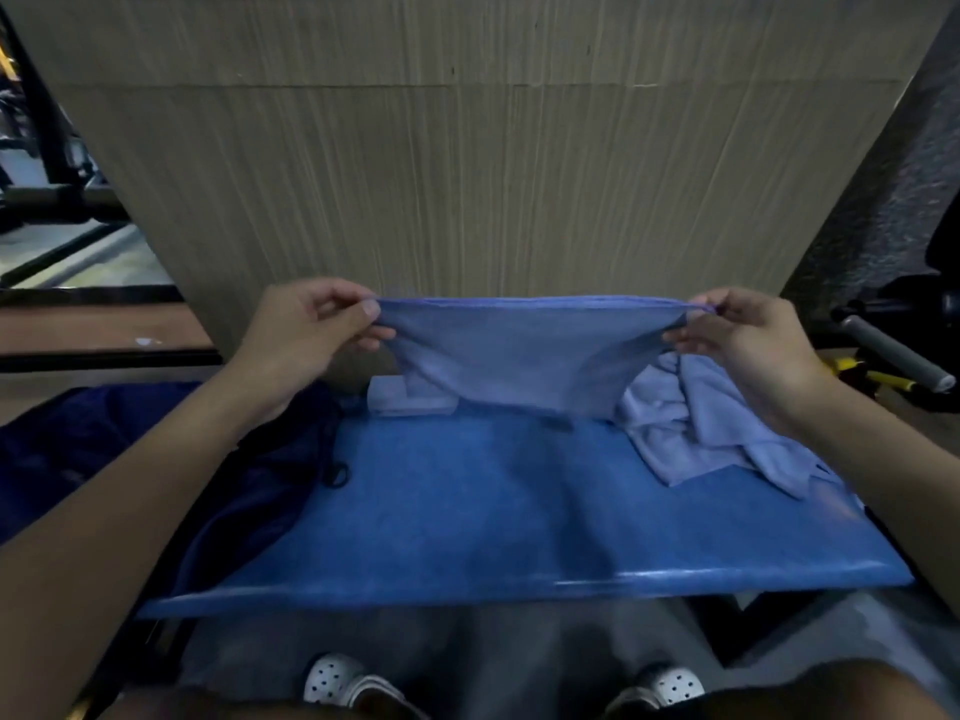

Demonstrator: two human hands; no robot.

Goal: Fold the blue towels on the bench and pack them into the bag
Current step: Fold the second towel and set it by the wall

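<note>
A light blue towel [524, 350] hangs stretched in the air above the blue padded bench [493, 522]. My left hand [306, 335] pinches its upper left corner and my right hand [743, 335] pinches its upper right corner. The towel's lower edge sags close to the bench top. Behind it, at the far edge of the bench, lies a small folded towel [400, 397]. A crumpled heap of light blue towels [696, 428] lies on the right part of the bench. The dark blue drawstring bag [130, 459] lies on the bench's left end, under my left forearm.
A tall wood-grain panel [467, 174] rises right behind the bench. A grey-handled bar with yellow parts [893, 356] sticks out at the right. Dark metal frames [52, 200] stand at the left. My feet in white perforated clogs [337, 683] are below the bench's front edge.
</note>
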